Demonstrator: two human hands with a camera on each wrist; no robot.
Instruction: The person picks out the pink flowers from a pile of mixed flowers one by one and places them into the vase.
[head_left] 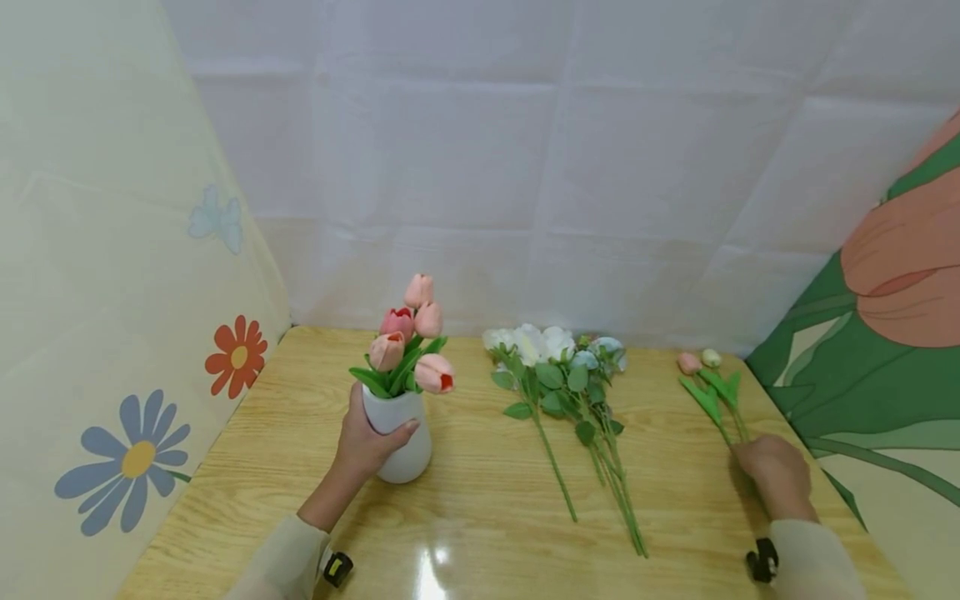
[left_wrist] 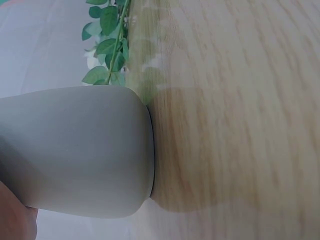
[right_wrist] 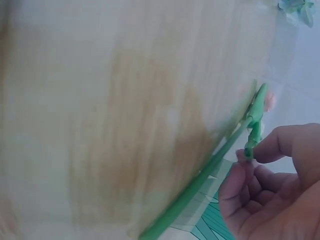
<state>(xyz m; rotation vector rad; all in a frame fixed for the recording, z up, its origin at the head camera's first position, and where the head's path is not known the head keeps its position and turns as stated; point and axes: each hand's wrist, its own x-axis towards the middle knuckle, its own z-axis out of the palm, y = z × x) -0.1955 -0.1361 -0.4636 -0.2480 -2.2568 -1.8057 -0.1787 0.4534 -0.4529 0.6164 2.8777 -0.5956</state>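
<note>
My left hand (head_left: 367, 442) grips a white vase (head_left: 408, 458) around its side, thumb across the front. The vase stands on the table, its base touching the wood in the left wrist view. Several pink tulips (head_left: 390, 350) rise from it with green leaves. At the far right, my right hand (head_left: 776, 471) is low over the table and pinches a green stem (right_wrist: 248, 150) between thumb and fingers. A pink tulip (head_left: 688, 363) and a white tulip (head_left: 711, 358) lie just ahead of it. Another stem (right_wrist: 200, 177) rests beside the fingers. Which tulip is pinched I cannot tell.
White flowers (head_left: 528, 343) and pale blue flowers (head_left: 600, 354) with long leafy stems lie mid-table, between the hands. The wooden table (head_left: 480, 467) meets a white cloth backdrop (head_left: 450, 167) behind. Printed cloths hang at the left and right edges.
</note>
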